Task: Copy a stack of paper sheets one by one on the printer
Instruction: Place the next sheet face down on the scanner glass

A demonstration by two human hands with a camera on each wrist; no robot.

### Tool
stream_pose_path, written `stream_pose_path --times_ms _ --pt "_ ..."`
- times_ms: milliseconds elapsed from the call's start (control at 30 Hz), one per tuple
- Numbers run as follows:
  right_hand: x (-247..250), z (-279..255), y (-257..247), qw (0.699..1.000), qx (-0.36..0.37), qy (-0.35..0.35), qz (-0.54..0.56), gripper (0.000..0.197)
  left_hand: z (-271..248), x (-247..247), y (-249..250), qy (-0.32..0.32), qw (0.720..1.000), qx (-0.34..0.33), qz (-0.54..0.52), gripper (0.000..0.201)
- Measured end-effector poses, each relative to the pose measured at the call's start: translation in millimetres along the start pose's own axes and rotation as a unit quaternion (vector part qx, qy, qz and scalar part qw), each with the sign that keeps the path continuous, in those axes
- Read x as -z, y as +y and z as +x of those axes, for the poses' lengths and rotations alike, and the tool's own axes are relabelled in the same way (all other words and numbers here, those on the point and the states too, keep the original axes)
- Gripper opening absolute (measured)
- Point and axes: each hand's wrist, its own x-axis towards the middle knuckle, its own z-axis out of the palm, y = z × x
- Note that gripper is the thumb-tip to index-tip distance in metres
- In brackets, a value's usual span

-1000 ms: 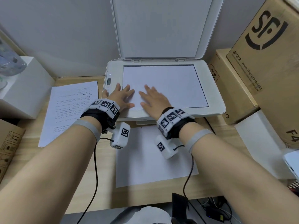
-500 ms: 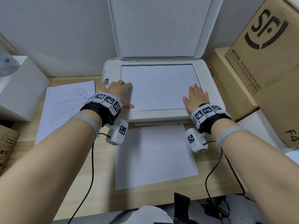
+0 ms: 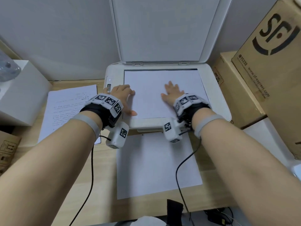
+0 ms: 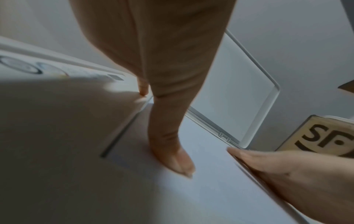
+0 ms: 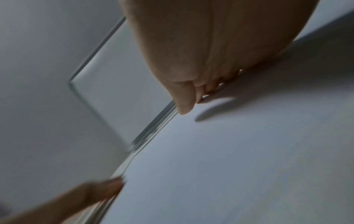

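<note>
A white printer [image 3: 216,101] stands at the back of the desk with its lid [image 3: 161,28] raised. A blank-side-up sheet [image 3: 151,85] lies on the scanner glass. My left hand [image 3: 123,97] rests flat on the sheet's left edge, thumb near the front corner, fingers straight [image 4: 172,156]. My right hand [image 3: 172,92] lies flat on the middle-right of the sheet, fingers straight. A printed stack [image 3: 68,110] lies left of the printer. Another blank sheet [image 3: 156,163] lies on the desk in front of it.
Cardboard boxes [image 3: 267,66] crowd the right side. A white box [image 3: 21,92] stands at the left, and a brown carton [image 3: 8,149] at the near left. Cables hang from both wrist cameras over the wooden desk [image 3: 104,176].
My right hand slid from the sheet's centre out to its right edge, then back toward the middle. The left hand shifted slightly to the sheet's left edge.
</note>
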Motion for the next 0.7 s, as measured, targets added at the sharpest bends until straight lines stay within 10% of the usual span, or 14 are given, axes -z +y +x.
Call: stream_pose_path --times_ms 167,433,700 --pt "21.0 10.9 45.0 0.986 -0.158 0.047 0.037 0.062 0.5 -1.4 -2.2 -0.01 1.0 0.001 -0.009 0.092" --pt "17.4 6.0 -97.2 0.988 0.065 -0.069 0.119 0.039 -0.2 -3.3 -0.5 0.017 1.0 0.001 -0.019 0.083" --pt "16.5 21.8 -72.0 0.957 -0.015 -0.043 0.287 0.059 -1.1 -2.7 -2.8 -0.01 0.999 -0.011 -0.033 0.09"
